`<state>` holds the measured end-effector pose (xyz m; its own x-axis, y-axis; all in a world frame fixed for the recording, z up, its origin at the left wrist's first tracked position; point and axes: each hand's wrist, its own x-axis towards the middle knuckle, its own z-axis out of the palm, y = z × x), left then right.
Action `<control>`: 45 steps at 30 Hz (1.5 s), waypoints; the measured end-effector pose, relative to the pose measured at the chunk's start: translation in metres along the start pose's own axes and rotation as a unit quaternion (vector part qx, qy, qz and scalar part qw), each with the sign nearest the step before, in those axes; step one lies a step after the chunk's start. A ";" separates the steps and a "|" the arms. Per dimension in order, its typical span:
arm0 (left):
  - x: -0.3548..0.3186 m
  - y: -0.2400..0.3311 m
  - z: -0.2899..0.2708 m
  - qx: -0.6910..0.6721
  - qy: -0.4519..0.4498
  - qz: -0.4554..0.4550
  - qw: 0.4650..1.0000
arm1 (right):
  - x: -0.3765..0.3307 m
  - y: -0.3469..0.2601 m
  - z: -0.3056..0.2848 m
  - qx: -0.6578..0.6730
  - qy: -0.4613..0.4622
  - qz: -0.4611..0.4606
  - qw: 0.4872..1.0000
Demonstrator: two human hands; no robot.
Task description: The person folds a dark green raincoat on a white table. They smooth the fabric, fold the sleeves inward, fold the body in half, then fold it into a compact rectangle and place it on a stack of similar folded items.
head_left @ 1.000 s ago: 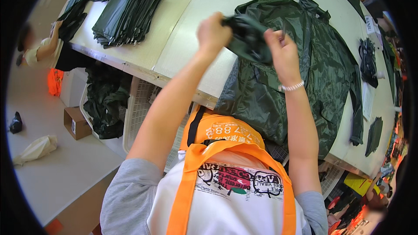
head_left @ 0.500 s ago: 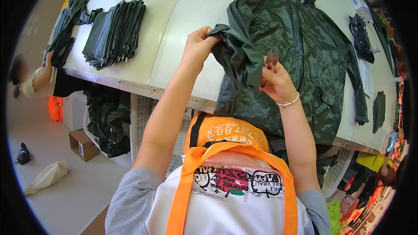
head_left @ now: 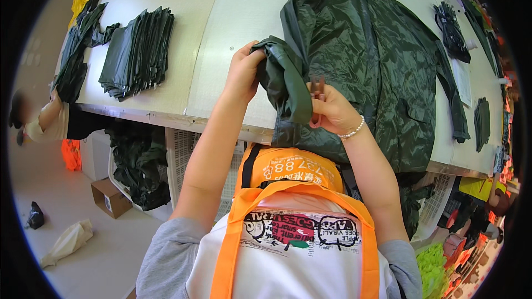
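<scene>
A dark green rain jacket (head_left: pixel 354 72) lies spread on the table, front up, collar toward the far edge. Its left-hand sleeve (head_left: pixel 284 77) is folded back toward me and raised off the table. Pinched around the cuff end of that sleeve is my left hand (head_left: pixel 243 75), thumb on top. My right hand (head_left: pixel 337 112) is closed around a small pair of reddish-brown thread snips (head_left: pixel 317 87), blades pointing up and away from me. It sits right beside the sleeve's lower fold; whether the fingers also grip the cloth is hidden.
Stacked folded dark green pieces (head_left: pixel 137 52) lie at left on the table (head_left: pixel 221 39). Farther left, another person's hand (head_left: pixel 54 99) touches dark green cloth. A bundle of black cords (head_left: pixel 453 33) is at right. Below stand a crate of green cloth (head_left: pixel 138 160) and a cardboard box (head_left: pixel 111 198).
Both hands and the raised sleeve have shifted left and slightly nearer me. The snips moved along with my right hand. The whole scene has also shifted a little in view.
</scene>
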<state>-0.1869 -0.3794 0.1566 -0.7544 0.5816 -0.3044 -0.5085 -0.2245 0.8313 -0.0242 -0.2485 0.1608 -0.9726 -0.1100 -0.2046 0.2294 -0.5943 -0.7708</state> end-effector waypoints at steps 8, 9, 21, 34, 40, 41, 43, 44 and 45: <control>-0.011 -0.007 0.001 0.010 0.037 0.014 0.999 | -0.003 -0.004 0.009 -0.164 -0.039 0.025 0.985; -0.011 -0.006 -0.001 0.025 0.031 0.005 0.999 | -0.006 -0.006 0.008 -0.169 -0.034 0.018 0.985; -0.030 0.013 0.004 -0.039 -0.077 -0.052 0.995 | -0.014 -0.029 0.009 -0.215 0.102 -0.021 0.971; -0.065 0.010 -0.006 0.527 0.099 0.427 0.728 | -0.032 -0.016 0.000 -0.499 0.412 -0.328 0.688; -0.082 -0.001 0.008 0.488 0.004 0.483 0.727 | -0.044 -0.007 0.018 -0.494 0.368 -0.303 0.727; -0.085 0.003 0.009 0.485 0.017 0.508 0.712 | -0.048 -0.007 0.019 -0.502 0.370 -0.293 0.725; -0.086 0.004 0.007 0.488 -0.014 0.529 0.694 | -0.057 -0.005 0.023 -0.518 0.358 -0.236 0.740; -0.085 0.004 0.007 0.495 -0.028 0.544 0.677 | -0.060 -0.006 0.028 -0.518 0.349 -0.207 0.753; -0.084 0.005 0.006 0.501 -0.041 0.559 0.660 | -0.063 -0.006 0.031 -0.518 0.340 -0.177 0.765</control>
<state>-0.1231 -0.4247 0.1890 -0.3800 0.5402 0.7509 0.9064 0.0556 0.4187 0.0341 -0.2625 0.1968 -0.8171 0.5608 0.1335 0.2042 0.4981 -0.8427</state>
